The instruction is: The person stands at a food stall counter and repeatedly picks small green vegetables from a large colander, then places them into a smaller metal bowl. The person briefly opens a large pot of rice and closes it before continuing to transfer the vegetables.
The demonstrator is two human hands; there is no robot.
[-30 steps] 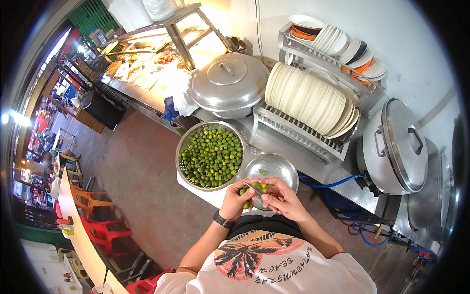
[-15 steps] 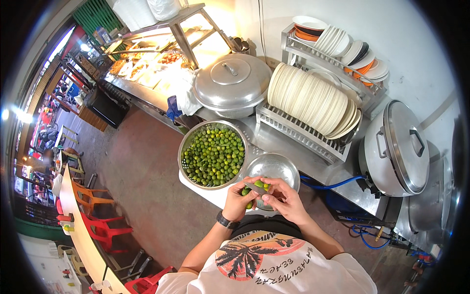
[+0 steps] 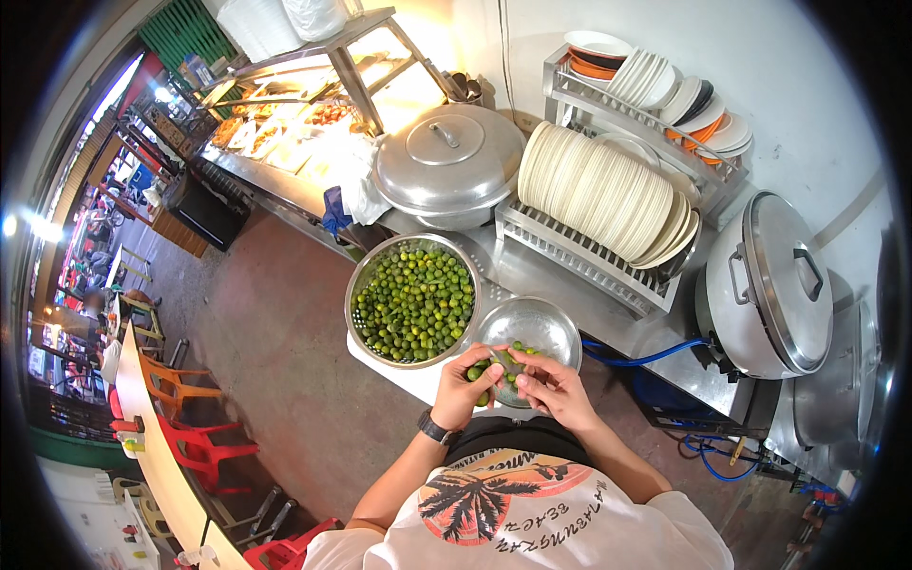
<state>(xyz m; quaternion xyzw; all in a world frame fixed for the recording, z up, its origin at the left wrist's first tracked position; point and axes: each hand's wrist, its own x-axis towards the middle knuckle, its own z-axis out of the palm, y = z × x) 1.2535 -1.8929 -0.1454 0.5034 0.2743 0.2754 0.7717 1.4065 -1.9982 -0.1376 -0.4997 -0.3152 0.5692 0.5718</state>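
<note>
My left hand (image 3: 462, 388) is closed around several small green calamansi (image 3: 483, 399), which show between its fingers and under the palm. My right hand (image 3: 559, 388) is closed in a pinch on another green calamansi (image 3: 513, 378), close against the left. Between the two hands shows a short knife blade (image 3: 503, 359); its handle is hidden by the fingers. Directly beyond and partly beneath my hands sits a metal bowl (image 3: 551, 321), its inside partly covered by them. To its left a metal colander (image 3: 352, 328) is heaped with green and yellowish calamansi (image 3: 413, 302).
The colander rests on a white surface (image 3: 404, 382). Behind stand a large lidded pot (image 3: 446, 157) and a rack (image 3: 584, 275) of cream plates (image 3: 598, 195). A big lidded cooker (image 3: 774, 285) is at right. A lit food display (image 3: 294, 123) lies far left; red chairs (image 3: 204, 451) stand lower left.
The knife blade has turned and shifted slightly between my hands. My right fingers have moved a little on the calamansi. The colander and bowl have stayed in place.
</note>
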